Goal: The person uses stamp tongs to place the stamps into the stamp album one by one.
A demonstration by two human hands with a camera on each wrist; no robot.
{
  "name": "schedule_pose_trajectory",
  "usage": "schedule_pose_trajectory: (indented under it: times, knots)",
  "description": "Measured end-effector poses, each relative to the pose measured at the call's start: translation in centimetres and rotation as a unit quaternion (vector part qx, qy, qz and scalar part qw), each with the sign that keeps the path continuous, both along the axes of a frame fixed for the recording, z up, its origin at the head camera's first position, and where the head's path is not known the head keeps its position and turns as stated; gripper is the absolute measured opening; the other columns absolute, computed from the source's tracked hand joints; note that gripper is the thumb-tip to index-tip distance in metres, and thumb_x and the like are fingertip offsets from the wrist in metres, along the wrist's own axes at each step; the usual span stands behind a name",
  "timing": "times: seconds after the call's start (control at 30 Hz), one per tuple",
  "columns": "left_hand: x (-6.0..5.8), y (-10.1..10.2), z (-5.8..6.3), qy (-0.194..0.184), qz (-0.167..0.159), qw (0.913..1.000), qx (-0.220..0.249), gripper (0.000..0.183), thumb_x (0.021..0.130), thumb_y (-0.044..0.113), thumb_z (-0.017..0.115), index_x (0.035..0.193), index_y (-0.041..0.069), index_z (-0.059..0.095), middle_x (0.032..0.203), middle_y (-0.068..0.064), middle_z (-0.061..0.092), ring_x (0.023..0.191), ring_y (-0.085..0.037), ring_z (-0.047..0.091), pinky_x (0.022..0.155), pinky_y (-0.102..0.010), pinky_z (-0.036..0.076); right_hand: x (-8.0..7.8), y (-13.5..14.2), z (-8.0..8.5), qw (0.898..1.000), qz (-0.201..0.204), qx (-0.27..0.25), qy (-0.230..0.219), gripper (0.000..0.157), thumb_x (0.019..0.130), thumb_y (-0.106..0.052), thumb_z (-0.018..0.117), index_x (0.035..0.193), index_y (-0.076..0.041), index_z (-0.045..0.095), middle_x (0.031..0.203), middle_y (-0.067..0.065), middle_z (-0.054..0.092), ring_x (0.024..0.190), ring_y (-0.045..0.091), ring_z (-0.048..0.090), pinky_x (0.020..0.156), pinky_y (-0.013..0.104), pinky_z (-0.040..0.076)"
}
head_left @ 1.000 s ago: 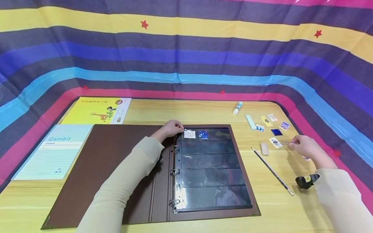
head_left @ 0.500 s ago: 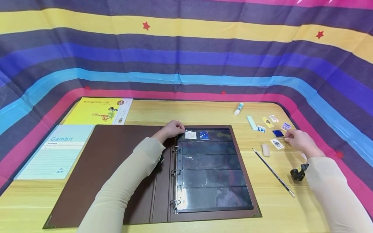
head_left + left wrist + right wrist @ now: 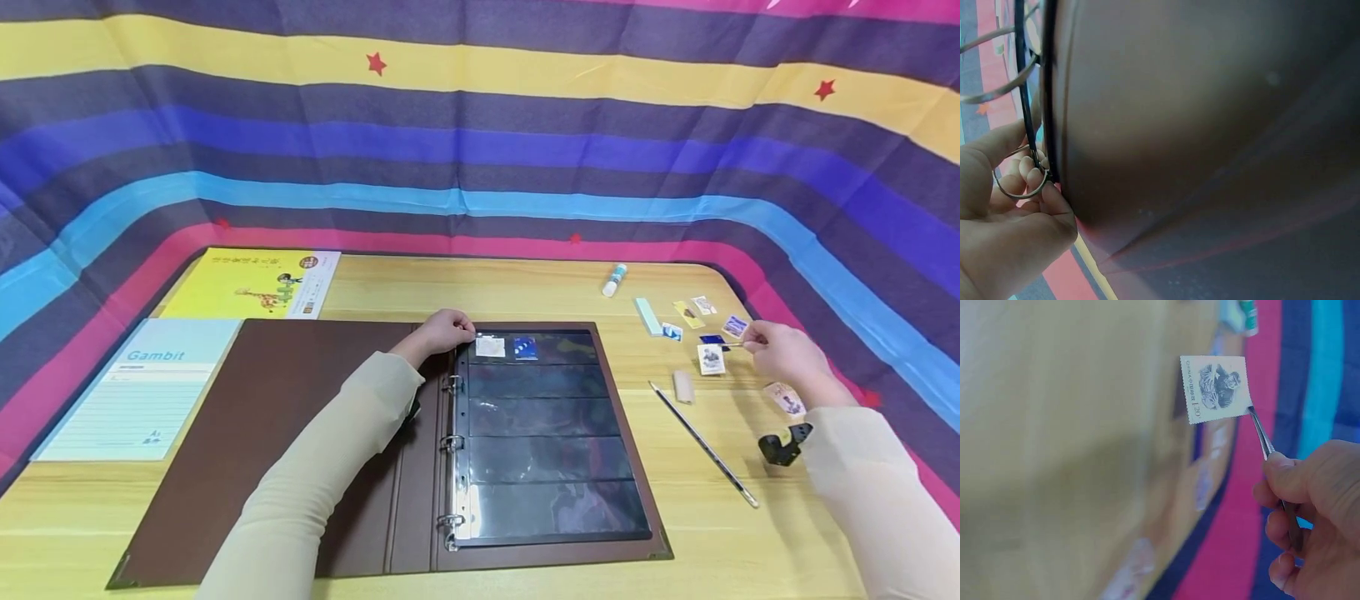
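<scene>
My right hand (image 3: 787,358) grips a pair of tweezers (image 3: 1263,437) between thumb and fingers. Their tips hold a white stamp (image 3: 1216,389) by one corner, lifted off the table, with a dark figure and "1.20" printed on it. At the top inner corner of the black pocket page (image 3: 551,458), my left hand (image 3: 442,331) pinches the page edge beside a binder ring (image 3: 1007,194). The page lies in an open brown binder (image 3: 322,383). Its top row carries a pale stamp (image 3: 491,347) and a blue stamp (image 3: 526,347).
Several loose stamps lie right of the binder, among them a yellow one (image 3: 687,314) and a purple one (image 3: 735,326). Nearby are an eraser (image 3: 683,387), a pencil (image 3: 703,443), a pale green strip (image 3: 648,317) and a glue stick (image 3: 614,280). A notebook (image 3: 135,392) lies left.
My right hand has moved away from me, and the white stamp has been picked up off the table in the tweezers. My left hand has stayed at the page corner.
</scene>
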State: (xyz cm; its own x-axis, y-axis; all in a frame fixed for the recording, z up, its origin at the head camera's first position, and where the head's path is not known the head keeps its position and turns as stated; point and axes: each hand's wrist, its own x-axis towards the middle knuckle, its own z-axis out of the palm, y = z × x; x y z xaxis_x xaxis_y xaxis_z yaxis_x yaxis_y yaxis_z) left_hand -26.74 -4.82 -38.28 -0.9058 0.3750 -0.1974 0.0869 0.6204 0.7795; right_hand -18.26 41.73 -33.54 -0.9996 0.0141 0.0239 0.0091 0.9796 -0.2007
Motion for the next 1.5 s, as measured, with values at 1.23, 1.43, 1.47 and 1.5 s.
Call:
schedule_pose_trajectory:
  times: [1.23, 1.43, 1.47, 1.5]
  knots:
    - [0.1, -0.1, -0.1, 0.012, -0.003, 0.9999, 0.007, 0.006, 0.081, 0.011, 0.051, 0.081, 0.005, 0.052, 0.080, -0.006, 0.047, 0.065, -0.018, 0.041, 0.060, -0.029, 0.035, -8.1, -19.6, -2.3, 0.992, 0.074, -0.102, 0.014, 0.007, 0.078, -0.007, 0.043, 0.074, -0.007, 0.049, 0.066, 0.006, 0.045, 0.061, 0.022, 0.042, 0.053, 0.031, 0.032]
    - [-0.1, -0.1, -0.3, 0.013, 0.000, 0.9999, 0.004, 0.006, 0.081, 0.011, 0.051, 0.081, 0.006, 0.052, 0.080, -0.005, 0.047, 0.066, -0.018, 0.041, 0.061, -0.029, 0.035, -7.3, -19.3, -2.7, 0.991, 0.095, -0.090, -0.006, 0.007, 0.076, -0.007, 0.047, 0.069, -0.007, 0.048, 0.063, 0.005, 0.044, 0.060, 0.021, 0.042, 0.053, 0.030, 0.032]
    - [-0.1, -0.1, -0.3, 0.012, 0.002, 0.9999, 0.003, 0.006, 0.081, 0.012, 0.051, 0.081, 0.006, 0.052, 0.080, -0.005, 0.047, 0.066, -0.018, 0.041, 0.061, -0.029, 0.035, -7.1, -19.3, -2.7, 0.991, 0.100, -0.087, -0.010, 0.007, 0.076, -0.007, 0.047, 0.069, -0.007, 0.048, 0.063, 0.005, 0.044, 0.061, 0.021, 0.043, 0.054, 0.030, 0.032]
    - [-0.1, -0.1, -0.3, 0.011, 0.003, 0.9999, 0.002, 0.006, 0.080, 0.012, 0.052, 0.081, 0.006, 0.052, 0.080, -0.005, 0.047, 0.066, -0.018, 0.041, 0.061, -0.029, 0.035, -7.0, -19.3, -2.6, 0.991, 0.104, -0.084, -0.016, 0.008, 0.076, -0.007, 0.047, 0.069, -0.007, 0.048, 0.063, 0.005, 0.044, 0.061, 0.021, 0.042, 0.054, 0.030, 0.032]
